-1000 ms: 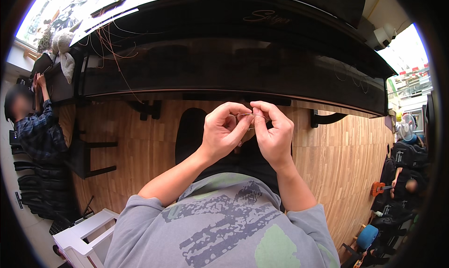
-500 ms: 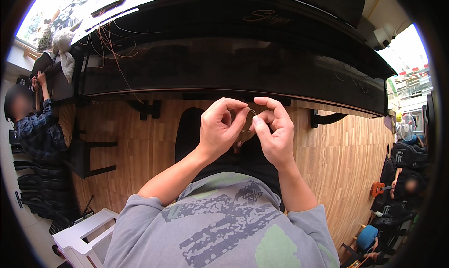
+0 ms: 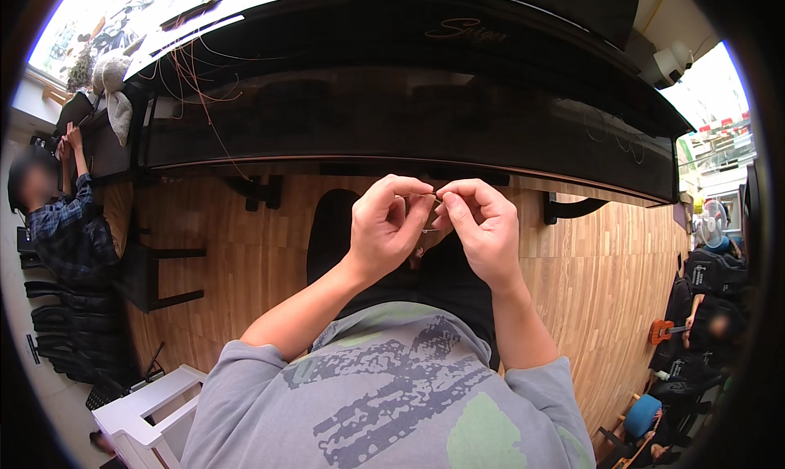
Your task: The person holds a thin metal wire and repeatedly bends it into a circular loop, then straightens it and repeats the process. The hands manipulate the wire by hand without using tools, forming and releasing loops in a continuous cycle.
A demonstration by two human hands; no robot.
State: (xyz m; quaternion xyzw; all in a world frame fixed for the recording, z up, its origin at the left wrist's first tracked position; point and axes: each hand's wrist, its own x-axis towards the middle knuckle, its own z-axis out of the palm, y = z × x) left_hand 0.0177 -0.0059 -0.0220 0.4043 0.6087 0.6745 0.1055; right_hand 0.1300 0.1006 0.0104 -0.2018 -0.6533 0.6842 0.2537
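Note:
My left hand (image 3: 383, 232) pinches a thin wire (image 3: 425, 196) between thumb and index finger, above my dark-trousered lap. My right hand (image 3: 482, 236) is beside it, a little to the right, with thumb and index finger closed on the same wire, the fingertips of both hands nearly touching. What form the wire takes between the fingers is too small to tell. Just beyond my hands is a glossy black piano (image 3: 384, 113), with several thin copper-coloured wires (image 3: 204, 101) draped over its left part and loose loops hanging at its right.
A co-worker (image 3: 69, 224) in plaid works at the left, near a plush toy (image 3: 112, 89) and a black bench (image 3: 147, 277). A white stool (image 3: 143, 412) is at lower left. Black bags (image 3: 707, 269), an orange ukulele (image 3: 661, 331), a fan and other people crowd the right over a wooden floor (image 3: 589, 289).
My right index finger, which lifted apart half a second ago, has come down to pinch the wire again; my right hand sits slightly further right. My left hand has shifted slightly left.

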